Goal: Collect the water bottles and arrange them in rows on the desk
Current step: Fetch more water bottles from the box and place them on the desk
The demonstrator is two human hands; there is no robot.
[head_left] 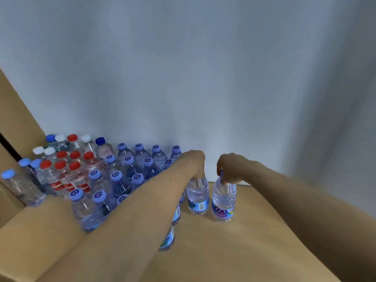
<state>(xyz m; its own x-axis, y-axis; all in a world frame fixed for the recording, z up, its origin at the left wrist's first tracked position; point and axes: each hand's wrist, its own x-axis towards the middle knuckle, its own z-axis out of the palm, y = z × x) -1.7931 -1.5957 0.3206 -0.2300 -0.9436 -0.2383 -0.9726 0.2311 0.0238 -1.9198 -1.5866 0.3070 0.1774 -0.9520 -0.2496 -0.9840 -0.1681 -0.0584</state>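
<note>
Two bare forearms reach in from the near edge of the tabletop (pixel 234 251). The left forearm (pixel 132 212) crosses over the front of a block of bottles and the right forearm (pixel 305 200) comes in from the right side.

The left grip (pixel 194 162) is curled from above round the top of a clear water bottle (pixel 197 197) with a blue label, hiding its cap. Just beside it to the right, the right grip (pixel 232 167) pinches the lilac cap of a second water bottle (pixel 223 202). Both bottles are upright and close together without clearly touching, near the far edge of the tabletop. Whether their bases fully rest on the surface cannot be told.

To their left, lilac-capped bottles (pixel 130 174) stand upright in rows running from the far edge toward the near edge, some hidden under the left forearm. Further left is a cluster of red-capped bottles (pixel 65 176) with red labels. White-capped bottles (pixel 49 151) and one dark-blue-capped bottle (pixel 103 148) stand toward the far-left corner. Light-blue-capped bottles (pixel 24 180) stand along the left edge.

A pale grey backdrop (pixel 203 68) rises behind the far edge, and a brown panel (pixel 16 119) stands at the left.
</note>
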